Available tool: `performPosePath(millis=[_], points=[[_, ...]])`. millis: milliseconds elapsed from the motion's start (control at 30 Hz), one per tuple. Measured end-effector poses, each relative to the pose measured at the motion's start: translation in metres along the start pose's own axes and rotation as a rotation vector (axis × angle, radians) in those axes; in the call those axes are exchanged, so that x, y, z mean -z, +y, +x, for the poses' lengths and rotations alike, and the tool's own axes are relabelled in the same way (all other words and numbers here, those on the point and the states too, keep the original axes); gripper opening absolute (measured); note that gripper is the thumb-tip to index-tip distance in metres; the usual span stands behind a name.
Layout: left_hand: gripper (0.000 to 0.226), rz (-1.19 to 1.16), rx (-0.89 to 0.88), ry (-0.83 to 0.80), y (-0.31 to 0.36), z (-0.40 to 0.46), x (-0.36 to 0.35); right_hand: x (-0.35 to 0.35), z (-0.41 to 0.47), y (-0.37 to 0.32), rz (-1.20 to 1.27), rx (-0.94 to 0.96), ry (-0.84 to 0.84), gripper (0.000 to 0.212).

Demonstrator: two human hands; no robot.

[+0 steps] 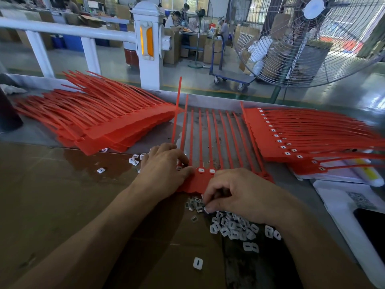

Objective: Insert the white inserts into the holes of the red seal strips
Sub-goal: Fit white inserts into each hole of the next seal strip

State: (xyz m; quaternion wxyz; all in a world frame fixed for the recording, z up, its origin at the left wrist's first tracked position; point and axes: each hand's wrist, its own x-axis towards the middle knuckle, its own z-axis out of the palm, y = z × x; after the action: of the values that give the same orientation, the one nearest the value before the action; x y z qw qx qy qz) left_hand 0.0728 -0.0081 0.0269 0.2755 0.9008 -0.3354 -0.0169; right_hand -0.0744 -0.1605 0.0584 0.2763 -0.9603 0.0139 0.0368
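Two white inserts point(206, 170) sit seated in the red seal strip point(200, 180) mid-worktop; its right-hand holes look unfilled. Left hand point(166, 165) presses an end; right hand point(235, 192) pinches from loose inserts point(231, 226). Unfilled stack point(100, 122) left, filled stack point(291, 142) right: judged about half done.

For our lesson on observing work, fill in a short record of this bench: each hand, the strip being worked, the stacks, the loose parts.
left hand: presses the strip's left end
right hand: fingers curled, picking at loose inserts
strip in work: two white inserts visibly seated
left stack: red strips, no inserts visible
right stack: strips with white inserts fitted
loose inserts: scattered on cardboard
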Motion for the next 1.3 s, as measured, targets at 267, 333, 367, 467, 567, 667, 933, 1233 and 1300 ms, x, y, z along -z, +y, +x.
performPosePath(millis=[267,333,367,467,567,667,933,1233,1300], points=[[0.027,0.005,-0.003,0.000,-0.001,0.000,0.000,-0.004,0.001,-0.001,-0.091,-0.008,-0.003,0.008],[0.027,0.001,-0.005,0.005,-0.001,0.000,0.000,-0.004,0.001,-0.001,-0.085,-0.002,-0.006,0.008],[0.027,-0.001,-0.006,0.007,-0.001,0.000,0.000,-0.003,0.001,-0.001,-0.056,-0.005,-0.005,0.009],[0.026,-0.009,-0.004,0.008,0.000,0.000,0.000,-0.001,0.000,0.002,0.034,-0.023,0.024,0.011],[0.026,-0.010,-0.004,0.007,-0.001,0.000,0.000,-0.003,0.001,0.006,0.109,-0.035,0.114,0.011],[0.025,-0.008,-0.005,0.003,0.000,0.000,0.000,-0.005,0.003,0.011,0.185,-0.047,0.250,0.016],[0.026,-0.022,-0.004,-0.012,0.000,-0.001,0.002,-0.007,0.011,0.031,0.321,-0.230,0.544,0.019],[0.026,-0.026,-0.003,-0.020,0.001,-0.001,0.002,-0.001,0.010,0.039,0.209,-0.320,0.569,0.016],[0.026,-0.028,-0.006,-0.015,0.000,-0.001,0.002,-0.001,0.012,0.039,0.159,-0.319,0.551,0.015]])
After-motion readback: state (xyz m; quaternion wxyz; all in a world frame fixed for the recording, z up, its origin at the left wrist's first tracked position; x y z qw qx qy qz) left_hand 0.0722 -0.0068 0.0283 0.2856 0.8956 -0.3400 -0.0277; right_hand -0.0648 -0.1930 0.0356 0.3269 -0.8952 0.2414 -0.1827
